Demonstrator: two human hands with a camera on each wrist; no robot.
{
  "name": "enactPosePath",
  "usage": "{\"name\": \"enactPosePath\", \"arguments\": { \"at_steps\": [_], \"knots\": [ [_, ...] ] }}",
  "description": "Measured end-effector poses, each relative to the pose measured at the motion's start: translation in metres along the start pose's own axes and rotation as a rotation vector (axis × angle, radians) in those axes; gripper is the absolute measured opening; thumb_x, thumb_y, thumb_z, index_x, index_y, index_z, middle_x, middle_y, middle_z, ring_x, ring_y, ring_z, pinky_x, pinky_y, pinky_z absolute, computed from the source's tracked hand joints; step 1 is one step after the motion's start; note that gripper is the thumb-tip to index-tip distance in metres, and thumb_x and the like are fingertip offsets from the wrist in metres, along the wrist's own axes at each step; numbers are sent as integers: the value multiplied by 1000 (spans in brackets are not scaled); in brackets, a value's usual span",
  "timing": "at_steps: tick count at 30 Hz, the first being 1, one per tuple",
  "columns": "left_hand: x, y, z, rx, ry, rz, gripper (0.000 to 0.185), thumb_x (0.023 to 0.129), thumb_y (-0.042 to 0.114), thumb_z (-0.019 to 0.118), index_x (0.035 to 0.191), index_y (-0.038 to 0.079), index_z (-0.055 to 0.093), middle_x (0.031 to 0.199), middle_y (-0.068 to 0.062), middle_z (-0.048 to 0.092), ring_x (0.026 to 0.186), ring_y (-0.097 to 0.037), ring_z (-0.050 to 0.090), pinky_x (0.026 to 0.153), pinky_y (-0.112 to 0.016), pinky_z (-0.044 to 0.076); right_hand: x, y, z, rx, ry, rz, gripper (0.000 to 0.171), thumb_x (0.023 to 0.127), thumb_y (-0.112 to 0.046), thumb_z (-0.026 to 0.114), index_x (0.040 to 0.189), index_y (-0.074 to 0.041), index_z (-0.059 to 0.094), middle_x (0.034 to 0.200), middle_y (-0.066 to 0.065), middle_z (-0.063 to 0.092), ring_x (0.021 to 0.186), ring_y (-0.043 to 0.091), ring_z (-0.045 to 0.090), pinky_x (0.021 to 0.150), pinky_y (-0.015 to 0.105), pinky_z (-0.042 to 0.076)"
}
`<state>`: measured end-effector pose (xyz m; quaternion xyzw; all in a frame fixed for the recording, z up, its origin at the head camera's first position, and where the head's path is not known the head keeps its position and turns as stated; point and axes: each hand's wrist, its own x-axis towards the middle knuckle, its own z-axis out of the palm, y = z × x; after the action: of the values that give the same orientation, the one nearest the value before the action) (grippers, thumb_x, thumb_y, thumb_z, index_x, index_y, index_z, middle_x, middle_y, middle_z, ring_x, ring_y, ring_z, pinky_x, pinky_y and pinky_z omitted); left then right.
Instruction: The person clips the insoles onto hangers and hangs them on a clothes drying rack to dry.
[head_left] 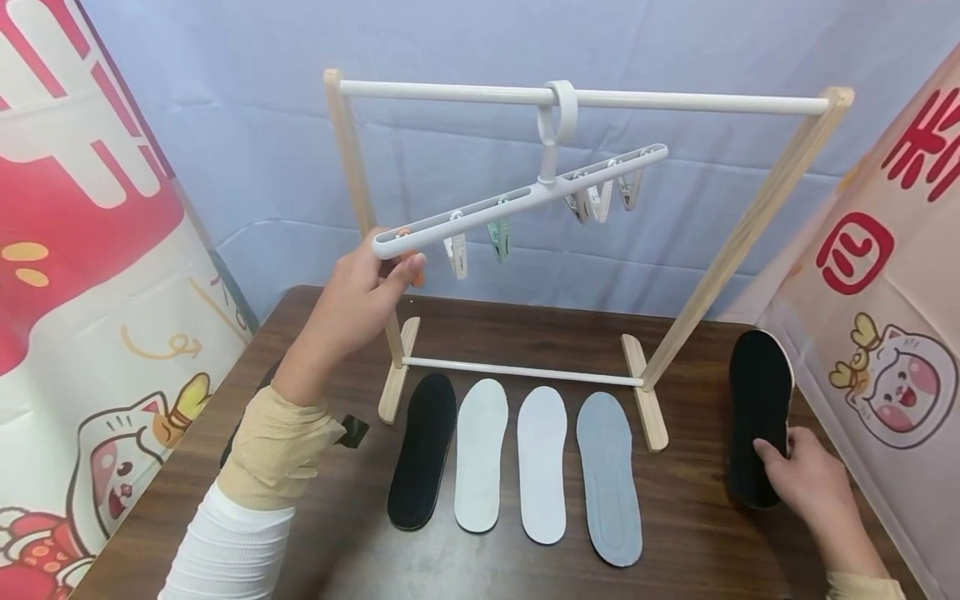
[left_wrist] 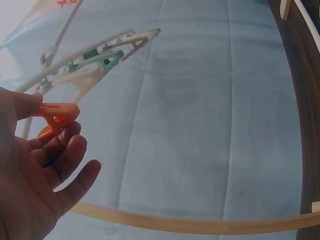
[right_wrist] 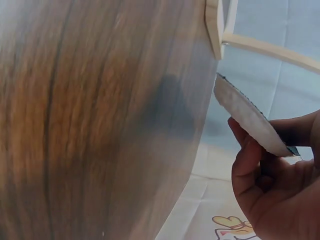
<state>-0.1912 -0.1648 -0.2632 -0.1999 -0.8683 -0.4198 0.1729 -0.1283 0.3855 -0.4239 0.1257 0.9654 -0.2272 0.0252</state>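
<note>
Left hand raised at low end of tilted clip hanger, thumb and fingers pinching orange clip. Right hand gripped black insole, lifted on edge at tabletop right side.
</note>
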Motion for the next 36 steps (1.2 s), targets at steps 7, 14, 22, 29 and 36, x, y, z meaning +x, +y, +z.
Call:
{"name": "enactPosePath", "arguments": {
  "at_steps": [7, 14, 22, 29, 36],
  "knots": [
    [0, 0, 1, 19, -7, -18, 33, 104, 34, 58, 122, 7, 53, 92, -4, 63, 86, -19, 58, 76, -37, 44, -11, -4, 0, 9, -7, -40, 55, 106, -36, 48, 128, 13, 41, 123, 43, 53, 112, 65, 47, 83, 64, 42],
    [1, 0, 2, 34, -2, -25, 32, 104, 38, 56, 120, 9, 55, 92, -3, 62, 82, -19, 54, 74, -37, 42, -22, -10, 1, 67, -130, -7, 62, 106, -44, 46, 131, 12, 39, 114, 36, 60, 112, 57, 51, 85, 61, 43],
    [2, 1, 2, 35, 2, -27, 30, 104, 39, 56, 114, 11, 56, 91, -1, 63, 82, -19, 52, 75, -37, 41, -35, -15, 7, 28, -75, -125, 43, 106, -44, 49, 93, -5, 37, 70, 4, 36, 63, 19, 39, 59, 32, 28],
    [2, 2, 2, 31, 2, -29, 27, 104, 35, 58, 115, 11, 55, 92, 0, 64, 82, -19, 52, 74, -37, 41, -38, -22, 9, 62, -79, -137, 45, 103, -47, 55, 116, -4, 54, 80, 5, 64, 75, 17, 54, 64, 32, 38],
    [2, 2, 3, 29, 5, -21, 29, 104, 39, 57, 113, 11, 56, 91, 0, 63, 81, -19, 50, 74, -37, 40, -42, -29, 12, 78, -60, -174, 40, 102, -46, 59, 116, -8, 58, 83, 4, 65, 76, 9, 53, 63, 29, 38]
  ]
}}
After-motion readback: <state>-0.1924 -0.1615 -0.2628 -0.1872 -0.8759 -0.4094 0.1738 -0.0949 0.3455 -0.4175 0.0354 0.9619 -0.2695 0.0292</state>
